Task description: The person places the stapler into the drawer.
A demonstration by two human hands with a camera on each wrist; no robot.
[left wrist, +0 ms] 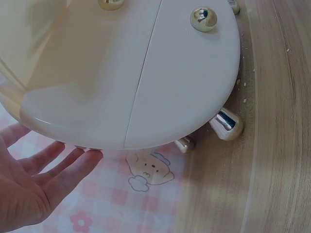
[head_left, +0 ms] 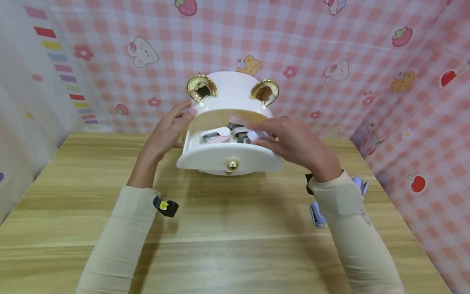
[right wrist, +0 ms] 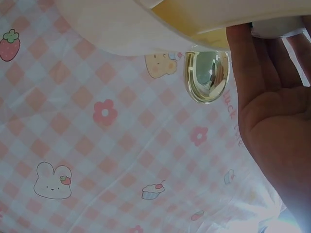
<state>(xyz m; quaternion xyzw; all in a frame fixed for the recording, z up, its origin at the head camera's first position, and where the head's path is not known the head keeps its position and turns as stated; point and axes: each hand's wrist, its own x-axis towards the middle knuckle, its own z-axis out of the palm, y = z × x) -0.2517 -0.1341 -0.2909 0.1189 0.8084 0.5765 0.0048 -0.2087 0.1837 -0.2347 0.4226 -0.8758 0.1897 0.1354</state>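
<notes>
1. A wood-grain counter [head_left: 220, 253], pale brown with lengthwise streaks; the left wrist view shows small white specks [left wrist: 245, 84] on it.
2. At the far side hangs a pink-and-white checked cloth [head_left: 293, 45], printed with flowers [head_left: 83, 52], strawberries [head_left: 186, 6] and white animal figures [head_left: 142, 52].
3. On the right, more checked cloth [head_left: 437, 139] bears a red cherry [head_left: 417, 183].
4. On the left, a paler cloth [head_left: 18, 122] with scattered dots; along its far edge runs a column of coloured bars [head_left: 77, 97].
</notes>
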